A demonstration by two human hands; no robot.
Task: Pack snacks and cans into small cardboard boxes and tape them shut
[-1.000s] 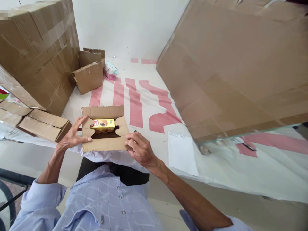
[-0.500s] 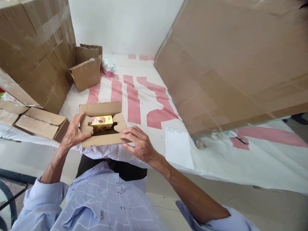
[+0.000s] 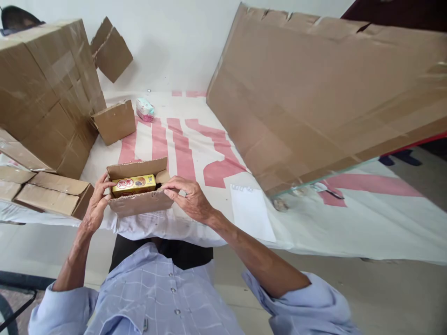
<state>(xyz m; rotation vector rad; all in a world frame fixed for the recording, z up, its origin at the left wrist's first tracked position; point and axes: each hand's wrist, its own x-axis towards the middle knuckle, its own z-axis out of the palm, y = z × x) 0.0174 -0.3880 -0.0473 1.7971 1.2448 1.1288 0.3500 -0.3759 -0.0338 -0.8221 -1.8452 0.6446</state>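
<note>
Yellow box [image 3: 134, 183] is already inside the small carton [image 3: 139, 204] near the table's [image 3: 314, 235] front edge, flaps [image 3: 139, 168] up and unclosed, left hand [image 3: 95, 204] half-curled gripping the left end, right hand [image 3: 192, 197] pinching the front right corner.

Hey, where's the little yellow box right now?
In the head view, left of centre, the yellow box sits inside the open carton, with closed cartons to its left and white paper to its right.
</note>
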